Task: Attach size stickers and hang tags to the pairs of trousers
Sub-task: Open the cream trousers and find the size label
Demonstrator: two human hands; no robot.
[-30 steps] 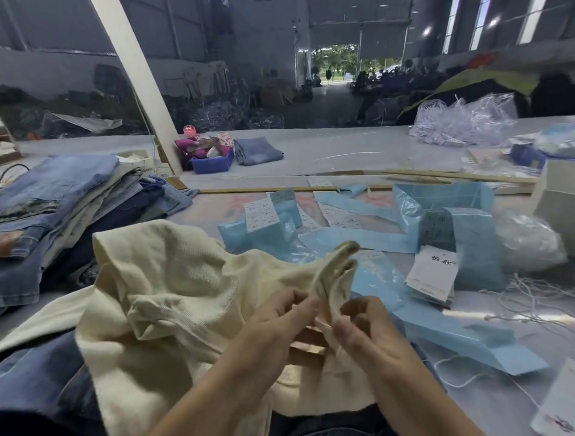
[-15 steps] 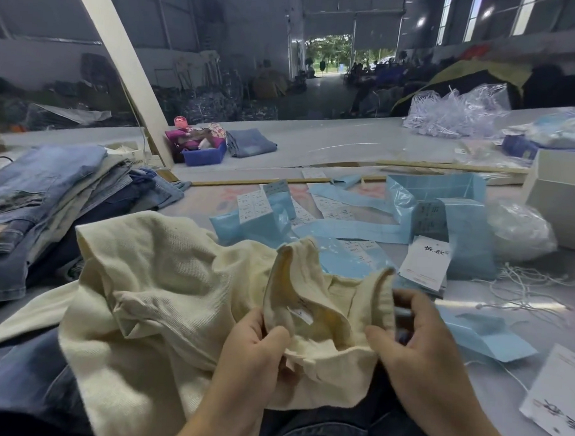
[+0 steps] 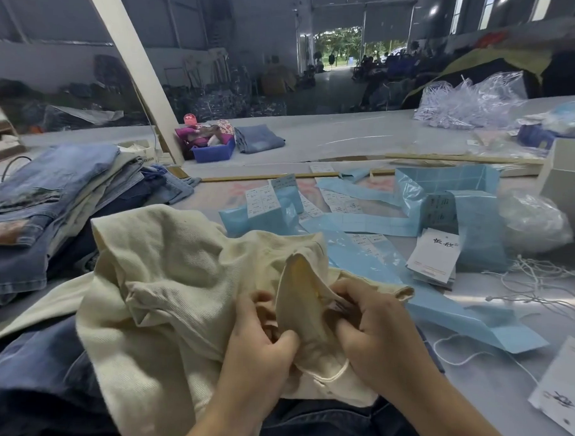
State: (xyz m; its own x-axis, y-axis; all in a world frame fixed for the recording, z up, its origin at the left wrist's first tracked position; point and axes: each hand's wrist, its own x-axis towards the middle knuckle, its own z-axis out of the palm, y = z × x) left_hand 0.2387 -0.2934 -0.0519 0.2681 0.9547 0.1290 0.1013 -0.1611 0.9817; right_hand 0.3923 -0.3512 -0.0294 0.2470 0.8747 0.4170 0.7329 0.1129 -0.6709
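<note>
Both hands are buried in the cream trousers (image 3: 165, 278), which are bunched up at the near edge of the counter (image 3: 349, 138), on top of some dark denim. The left hand (image 3: 257, 341) has its fingers curled into the cloth, pinching a fold that sticks up in a peak. The right hand (image 3: 373, 330) grips the same fold from the other side, fingers tucked in where a bit of label or tag peeks out (too small and half hidden to say which). A loop of white cord (image 3: 333, 373) hangs out of the fabric just below the right hand.

To the left there's a stack of folded jeans (image 3: 49, 201). Behind the trousers the counter is littered with blue sticker sheets (image 3: 371, 221), and a pile of white hang tags (image 3: 434, 257) sits right of those, near a tangle of loose white strings (image 3: 540, 281). Further back there's a small blue bin (image 3: 215, 152) beside another folded pair of jeans.
</note>
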